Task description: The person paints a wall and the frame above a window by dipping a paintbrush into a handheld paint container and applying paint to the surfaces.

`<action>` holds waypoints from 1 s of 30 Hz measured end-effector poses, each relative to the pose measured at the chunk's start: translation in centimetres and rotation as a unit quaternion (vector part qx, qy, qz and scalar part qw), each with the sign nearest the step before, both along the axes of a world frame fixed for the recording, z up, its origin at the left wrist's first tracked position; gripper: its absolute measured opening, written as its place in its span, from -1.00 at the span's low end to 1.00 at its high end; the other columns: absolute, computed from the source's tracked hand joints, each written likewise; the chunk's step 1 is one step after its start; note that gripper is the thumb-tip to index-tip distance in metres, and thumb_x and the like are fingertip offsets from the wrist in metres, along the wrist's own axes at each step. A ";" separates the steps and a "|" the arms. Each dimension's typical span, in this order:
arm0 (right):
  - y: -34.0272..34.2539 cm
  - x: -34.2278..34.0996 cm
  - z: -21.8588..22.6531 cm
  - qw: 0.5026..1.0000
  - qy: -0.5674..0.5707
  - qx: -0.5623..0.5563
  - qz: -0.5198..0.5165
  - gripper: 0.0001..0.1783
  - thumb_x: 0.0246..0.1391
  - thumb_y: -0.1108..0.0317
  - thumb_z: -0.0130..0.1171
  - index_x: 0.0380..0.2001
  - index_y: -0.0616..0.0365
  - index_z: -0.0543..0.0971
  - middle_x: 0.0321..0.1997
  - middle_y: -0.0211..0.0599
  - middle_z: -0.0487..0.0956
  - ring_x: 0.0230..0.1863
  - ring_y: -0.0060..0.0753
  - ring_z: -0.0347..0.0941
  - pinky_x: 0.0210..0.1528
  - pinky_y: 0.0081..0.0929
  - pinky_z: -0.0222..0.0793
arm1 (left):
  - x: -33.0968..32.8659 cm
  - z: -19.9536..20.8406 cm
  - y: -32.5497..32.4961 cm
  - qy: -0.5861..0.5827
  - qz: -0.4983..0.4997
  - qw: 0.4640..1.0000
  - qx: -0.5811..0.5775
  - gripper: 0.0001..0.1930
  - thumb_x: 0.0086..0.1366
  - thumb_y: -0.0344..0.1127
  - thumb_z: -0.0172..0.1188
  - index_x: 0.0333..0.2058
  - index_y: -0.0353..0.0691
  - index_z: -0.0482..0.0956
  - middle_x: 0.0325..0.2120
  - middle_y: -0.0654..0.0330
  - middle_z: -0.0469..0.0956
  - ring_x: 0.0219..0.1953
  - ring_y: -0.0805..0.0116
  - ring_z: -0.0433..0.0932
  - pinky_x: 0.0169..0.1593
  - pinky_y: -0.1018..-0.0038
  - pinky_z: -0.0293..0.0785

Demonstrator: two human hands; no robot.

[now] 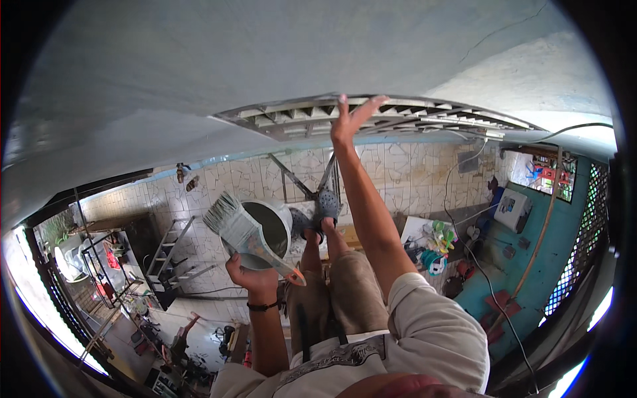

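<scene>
My left hand is closed at the near edge of a paint bucket, holding it up in front of my legs. Greyish paint shows inside. A wide paintbrush with pale, paint-coated bristles lies across the bucket, its orange-tipped handle pointing toward me; whether my fingers also grip it I cannot tell. My right arm is stretched forward, and my right hand is at the slatted vent in the wall. Its thumb and fingers are apart, with nothing in them, and seem to lean on the vent's frame.
I stand high on a metal support above a tiled floor. The grey painted wall fills the far side. A stepladder stands at left. At right are a white washing machine, a cluttered table and a hanging cable.
</scene>
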State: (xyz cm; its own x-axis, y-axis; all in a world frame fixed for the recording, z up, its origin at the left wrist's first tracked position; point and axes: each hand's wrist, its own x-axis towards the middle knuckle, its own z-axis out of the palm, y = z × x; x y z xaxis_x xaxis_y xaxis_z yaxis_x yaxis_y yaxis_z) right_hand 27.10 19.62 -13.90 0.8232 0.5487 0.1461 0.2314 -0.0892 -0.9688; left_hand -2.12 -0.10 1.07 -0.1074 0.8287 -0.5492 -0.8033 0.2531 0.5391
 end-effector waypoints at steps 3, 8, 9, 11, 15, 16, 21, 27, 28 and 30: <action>-1.1 -2.6 -0.4 0.999 -0.005 0.049 0.013 0.25 0.14 -0.28 0.10 0.43 0.38 -0.35 0.56 0.14 -0.50 0.57 0.04 -0.65 0.51 -0.02 -0.66 | 0.3 -0.1 0.2 0.011 0.017 0.998 -0.061 -0.35 0.15 -0.02 0.03 0.21 -0.18 0.36 0.13 0.13 0.44 0.20 0.14 0.39 0.26 0.19 0.26; -5.4 2.5 -0.4 0.968 -0.236 -0.033 0.075 0.19 0.13 -0.25 0.14 0.44 0.39 -0.18 0.57 0.12 -0.31 0.57 0.11 -0.50 0.51 0.02 -0.48 | 1.2 -0.1 0.8 0.002 0.007 0.999 -0.035 -0.34 0.12 -0.03 0.05 0.19 -0.17 0.38 0.12 0.13 0.44 0.19 0.13 0.38 0.26 0.19 0.25; -5.0 4.7 -0.4 0.988 -0.154 -0.029 0.010 0.16 0.15 -0.22 0.14 0.44 0.41 -0.17 0.57 0.12 -0.32 0.58 0.07 -0.48 0.52 -0.03 -0.50 | 1.1 0.3 0.7 0.011 0.020 0.998 -0.056 -0.34 0.12 -0.03 0.05 0.19 -0.17 0.38 0.12 0.13 0.44 0.19 0.13 0.38 0.26 0.19 0.25; -4.4 8.7 0.1 0.996 -0.061 -0.007 -0.063 0.13 0.18 -0.15 0.13 0.44 0.42 -0.20 0.57 0.12 -0.36 0.58 0.03 -0.48 0.53 -0.10 -0.54 | 1.0 0.9 0.5 0.033 0.013 0.995 -0.096 -0.33 0.11 -0.03 0.05 0.20 -0.17 0.37 0.12 0.14 0.44 0.19 0.13 0.38 0.27 0.19 0.24; -2.1 7.9 -0.3 0.998 0.024 0.050 -0.033 0.19 0.16 -0.11 0.17 0.43 0.40 -0.32 0.56 0.14 -0.44 0.58 0.00 -0.55 0.53 -0.15 -0.61 | 1.2 1.0 0.5 0.036 0.013 0.996 -0.081 -0.35 0.12 0.03 0.04 0.15 -0.19 0.41 0.08 0.16 0.43 0.16 0.16 0.37 0.23 0.21 0.26; -1.8 5.6 -0.9 0.998 0.034 0.047 -0.010 0.23 0.13 -0.09 0.21 0.43 0.38 -0.37 0.56 0.13 -0.47 0.58 -0.02 -0.59 0.54 -0.19 -0.63 | 1.2 0.8 0.5 0.049 0.014 0.995 -0.082 -0.35 0.12 0.03 0.04 0.16 -0.20 0.41 0.08 0.15 0.44 0.16 0.15 0.38 0.23 0.20 0.26; -6.1 -5.0 -1.9 0.879 -0.324 -0.166 0.308 -0.18 0.01 -0.06 0.34 0.29 0.07 0.40 0.48 0.21 0.07 0.52 0.21 -0.11 0.47 0.07 -0.13 | 1.3 0.2 0.2 -0.003 -0.006 1.000 -0.027 -0.36 0.13 0.00 0.03 0.16 -0.22 0.41 0.09 0.13 0.46 0.14 0.13 0.42 0.24 0.22 0.28; -15.7 -10.1 0.6 0.893 0.058 -0.166 0.413 -0.79 0.04 0.30 0.33 -0.50 0.21 0.59 -0.48 -0.03 0.64 -0.44 0.06 0.62 -0.36 -0.30 0.52 | 1.2 -0.3 -0.6 -0.026 0.004 0.999 -0.046 -0.40 0.10 -0.05 0.05 0.12 -0.18 0.47 0.05 0.16 0.50 0.12 0.15 0.43 0.23 0.25 0.28; -17.3 -9.8 1.0 0.897 0.011 -0.180 0.404 -0.77 0.07 0.29 0.30 -0.52 0.22 0.56 -0.51 -0.02 0.62 -0.47 0.06 0.61 -0.39 -0.28 0.50 | 1.1 -0.5 -0.9 -0.043 0.000 0.998 -0.051 -0.41 0.10 -0.06 0.05 0.12 -0.17 0.47 0.05 0.18 0.50 0.13 0.16 0.43 0.23 0.26 0.28; -19.7 -8.5 1.6 0.902 -0.022 -0.183 0.390 -0.71 0.14 0.28 0.23 -0.57 0.24 0.49 -0.58 0.00 0.58 -0.52 0.05 0.57 -0.44 -0.27 0.46 | 1.2 -0.7 -1.5 -0.073 -0.001 0.997 -0.027 -0.41 0.10 -0.08 0.06 0.12 -0.16 0.47 0.07 0.19 0.50 0.14 0.17 0.42 0.24 0.25 0.27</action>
State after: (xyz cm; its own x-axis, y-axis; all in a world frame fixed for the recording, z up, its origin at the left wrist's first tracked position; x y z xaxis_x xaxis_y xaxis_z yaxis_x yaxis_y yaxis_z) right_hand 18.61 -0.12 -12.28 0.1640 0.9764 -0.1402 0.3996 -0.1957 -0.8956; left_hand -0.94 -1.56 0.35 -0.0224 0.7977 -0.6026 -0.8717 0.2796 0.4025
